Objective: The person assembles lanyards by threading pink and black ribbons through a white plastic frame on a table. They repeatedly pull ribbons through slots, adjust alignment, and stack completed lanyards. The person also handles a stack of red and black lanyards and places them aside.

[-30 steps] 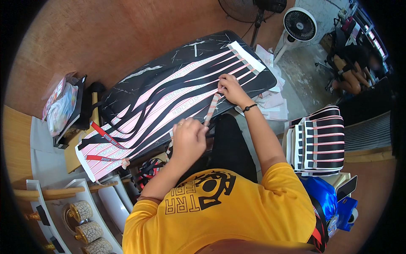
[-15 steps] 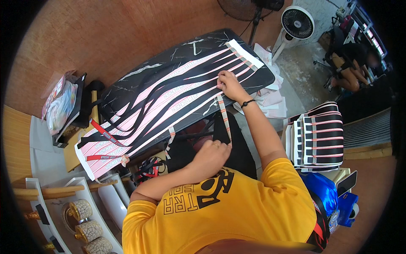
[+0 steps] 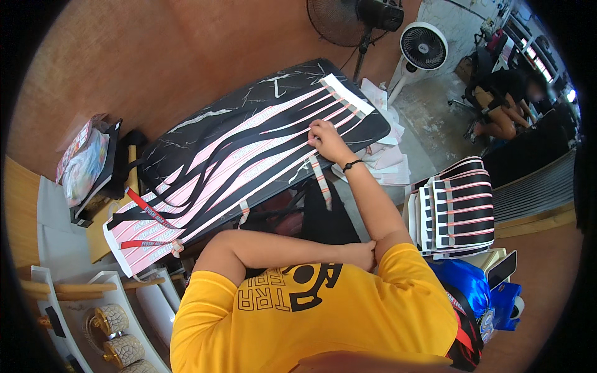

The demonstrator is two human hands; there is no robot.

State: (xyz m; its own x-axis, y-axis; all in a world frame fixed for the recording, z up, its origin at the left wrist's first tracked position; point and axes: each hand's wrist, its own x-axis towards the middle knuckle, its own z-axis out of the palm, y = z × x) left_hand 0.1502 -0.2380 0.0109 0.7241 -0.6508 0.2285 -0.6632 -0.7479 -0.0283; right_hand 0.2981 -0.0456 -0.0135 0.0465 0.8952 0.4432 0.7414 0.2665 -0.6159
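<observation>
Head view, the only one I have. Right hand (image 3: pixel 326 140) sits over the near edge of the table (image 3: pixel 202 128), fingers bunched into a narrow pinch; I cannot tell from here what, if anything, lies between the tips. Left hand (image 3: pixel 360 255) crosses the body, curled by the right elbow; mostly hidden, so its grip I cannot tell.

Just below the right fingertips, a striped tape (image 3: pixel 321 183) hangs off the table edge. Beyond and left of that grip lie black straps (image 3: pixel 231 140) over a pink sheet (image 3: pixel 134 256), with a white strip (image 3: pixel 346 94) up and to the right of the fingers.

Handling, my judgement: I'd have the right fingers press close to the tape's upper end so the nearest strap doesn't lift, and pull along the tape's length, never sideways. Loose straps want keeping flat and untwisted.

Lie of things: tape's long axis runs steeply down from the grip toward the wearer, free end leaning slightly right. Sheet and straps run diagonally, far right to near left; straps bow mid-length, left of the pinch.
</observation>
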